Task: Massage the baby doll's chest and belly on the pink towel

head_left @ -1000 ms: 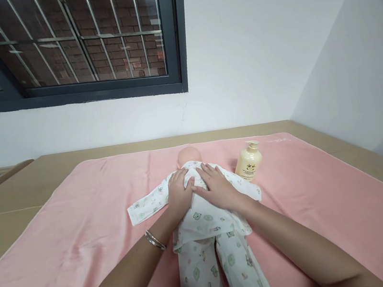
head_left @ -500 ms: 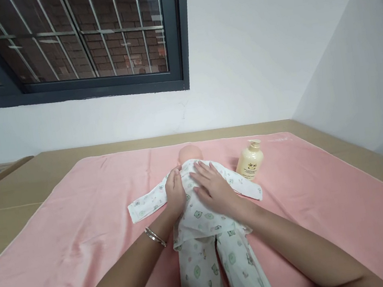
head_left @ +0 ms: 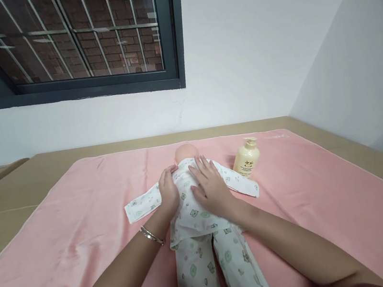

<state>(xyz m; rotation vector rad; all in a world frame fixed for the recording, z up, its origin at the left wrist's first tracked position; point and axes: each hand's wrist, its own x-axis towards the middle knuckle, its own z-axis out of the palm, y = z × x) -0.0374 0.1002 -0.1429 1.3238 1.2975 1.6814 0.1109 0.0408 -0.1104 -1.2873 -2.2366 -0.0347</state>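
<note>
A baby doll (head_left: 186,152) lies stretched out with its bald head at the far end and no facial features showing. It wears a white printed long-sleeved top (head_left: 193,213) and matching trousers (head_left: 197,273). My left hand (head_left: 168,189) rests along the left side of the doll's upper body, by the shoulder, fingers extended. My right hand (head_left: 213,186) lies flat on the upper right of the top, fingers somewhat spread. Both sleeves reach outward on the cloth. A silver bracelet (head_left: 151,235) circles my left wrist.
A pink cloth (head_left: 62,222) covers most of the wooden surface (head_left: 17,214). A pale yellow pump bottle (head_left: 246,158) stands right of the doll, just beyond the right sleeve. A white wall (head_left: 236,58) and a barred window (head_left: 88,43) are behind.
My left hand has shifted slightly outward to the left along the doll's side. My right hand stays flat on the top. The whole view has moved a little.
</note>
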